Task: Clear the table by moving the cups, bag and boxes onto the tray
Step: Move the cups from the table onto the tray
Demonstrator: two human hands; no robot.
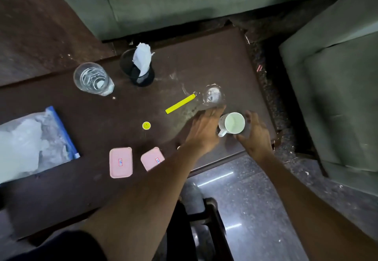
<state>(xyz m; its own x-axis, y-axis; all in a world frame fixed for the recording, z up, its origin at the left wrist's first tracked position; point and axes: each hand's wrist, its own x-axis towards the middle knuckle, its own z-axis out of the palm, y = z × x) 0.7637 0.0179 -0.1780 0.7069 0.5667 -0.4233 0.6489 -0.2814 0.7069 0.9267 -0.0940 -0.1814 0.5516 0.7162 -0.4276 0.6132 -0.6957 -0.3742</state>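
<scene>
Head view over a dark brown table (pixel 98 117): a person reaches both bare arms toward a white mug (pixel 233 125) standing upright near the table's right edge. The left hand (pixel 204 129) lies just left of the mug, fingers stretched forward and blurred, its fingertips reaching a clear glass (pixel 213 95) that stands just beyond the mug; whether those fingers actually grip the glass or the mug's handle cannot be told. The right hand (pixel 254 135) sits at the mug's right side, fingers loosely curved around its wall; whether they press on it is not clear either.

Farther left, a yellow stick (pixel 180 103) lies flat on the table, one end almost touching the glass. A small yellow smiley disc (pixel 146 125) rests nearer the person. Two pink boxes sit side by side at the near edge of the group: the left box (pixel 120 162) lies fully in sight, the right box (pixel 152 158) is partly covered by the left forearm. A clear zip bag (pixel 34 144) with a blue seal and pale contents lies at the far left, well apart from the mug. A tall tumbler (pixel 93 79) stands at the back left, and beside it a black mesh holder (pixel 137 71) with white tissue (pixel 142 59) sticking out. A grey-green sofa (pixel 184 0) borders the table behind and to the right.
</scene>
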